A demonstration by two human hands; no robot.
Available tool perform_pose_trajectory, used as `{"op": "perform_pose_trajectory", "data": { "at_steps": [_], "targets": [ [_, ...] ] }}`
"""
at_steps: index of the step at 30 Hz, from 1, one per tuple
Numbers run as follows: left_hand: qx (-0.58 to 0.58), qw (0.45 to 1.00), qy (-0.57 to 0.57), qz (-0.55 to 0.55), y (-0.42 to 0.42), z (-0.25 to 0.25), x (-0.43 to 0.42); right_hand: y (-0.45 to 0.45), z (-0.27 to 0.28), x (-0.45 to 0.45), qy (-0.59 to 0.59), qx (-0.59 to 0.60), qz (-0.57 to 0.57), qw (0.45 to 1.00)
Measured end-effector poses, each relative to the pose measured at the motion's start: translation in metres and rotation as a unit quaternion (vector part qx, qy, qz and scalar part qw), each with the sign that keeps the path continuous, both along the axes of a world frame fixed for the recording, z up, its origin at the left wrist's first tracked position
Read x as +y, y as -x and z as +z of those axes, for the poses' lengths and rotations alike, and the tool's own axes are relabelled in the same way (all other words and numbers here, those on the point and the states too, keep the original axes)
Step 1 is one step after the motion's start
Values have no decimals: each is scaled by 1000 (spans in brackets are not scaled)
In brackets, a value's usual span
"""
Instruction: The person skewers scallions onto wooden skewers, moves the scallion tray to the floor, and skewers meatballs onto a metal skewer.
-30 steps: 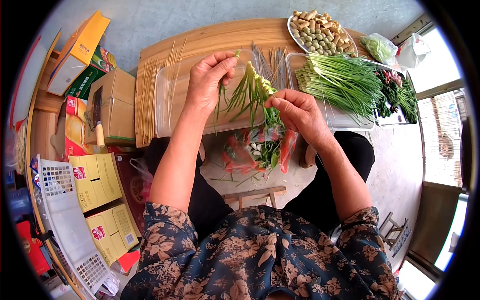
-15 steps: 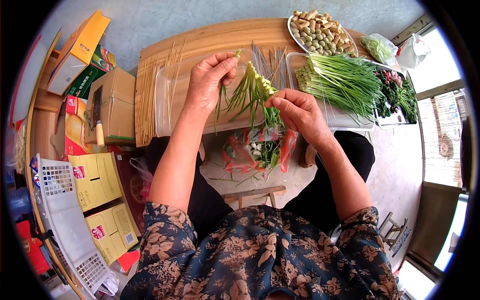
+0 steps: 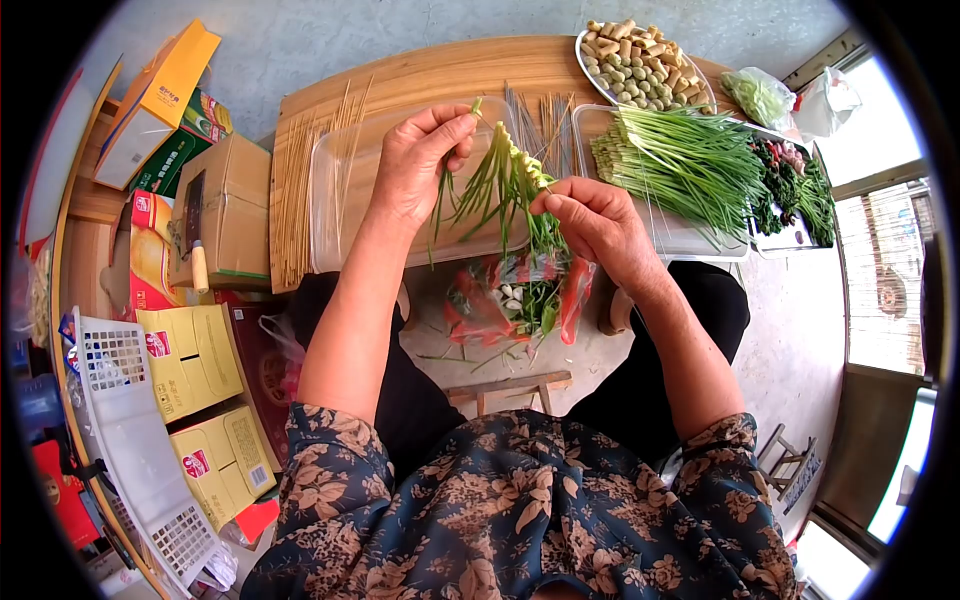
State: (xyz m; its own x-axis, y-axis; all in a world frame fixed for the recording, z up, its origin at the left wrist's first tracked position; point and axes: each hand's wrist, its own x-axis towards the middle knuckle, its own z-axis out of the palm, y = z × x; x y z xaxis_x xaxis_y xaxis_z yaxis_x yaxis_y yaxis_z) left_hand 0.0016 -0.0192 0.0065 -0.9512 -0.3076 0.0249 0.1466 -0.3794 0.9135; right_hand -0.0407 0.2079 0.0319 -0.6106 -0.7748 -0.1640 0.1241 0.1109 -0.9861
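Movement: scarcely any since the earlier frame; left grip, right grip and pleated greens keep their places.
Patterned shirt: nearest.
Wooden stool: beyond the shirt, partly seen between dark-trousered legs.
Red-and-clear bag: past the stool, holding leaves and small white pieces.
Right grip: pinched on the lower end of the pleated row; whether anything runs through the folds cannot be told.
Pleated greens: suspended between both grips, blades hanging.
Left grip: pinched on a green stalk, its tip projecting above.
Clear tub: on the wooden surface, beneath the left grip; pale sticks lie at its left.
Long-stemmed greens: piled in a second tub, right.
Oval plate: farthest, bearing tan rolls and round green pieces.
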Motion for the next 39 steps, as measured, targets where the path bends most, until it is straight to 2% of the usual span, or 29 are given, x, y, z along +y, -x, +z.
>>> {"op": "perform_pose_trajectory", "data": {
  "at_steps": [11,15,20,23,27,30,32,35,39],
  "targets": [
    [-7,999,18,-49,1,-8,6,2,-2,-1,5,6,-11,1000],
    [26,995,67,-72,3,-3,6,2,-6,0,23,-5,-21,1000],
    [68,978,102,-167,1,18,13,0,4,5,88,-124,-10,988],
    [78,963,152,-209,-3,25,14,-7,21,4,91,-138,-3,986],
    [75,969,137,-192,-11,25,10,-18,49,2,91,-133,18,987],
    [87,977,72,-181,-28,37,13,-30,69,1,70,-101,22,992],
    [75,980,11,-185,-38,39,13,-39,86,1,-40,17,-10,999],
    [54,978,-47,-194,-48,42,15,-42,82,3,-50,41,6,998],
    [53,972,-57,-220,-49,38,12,-49,78,3,-59,55,8,997]
  ]
}}
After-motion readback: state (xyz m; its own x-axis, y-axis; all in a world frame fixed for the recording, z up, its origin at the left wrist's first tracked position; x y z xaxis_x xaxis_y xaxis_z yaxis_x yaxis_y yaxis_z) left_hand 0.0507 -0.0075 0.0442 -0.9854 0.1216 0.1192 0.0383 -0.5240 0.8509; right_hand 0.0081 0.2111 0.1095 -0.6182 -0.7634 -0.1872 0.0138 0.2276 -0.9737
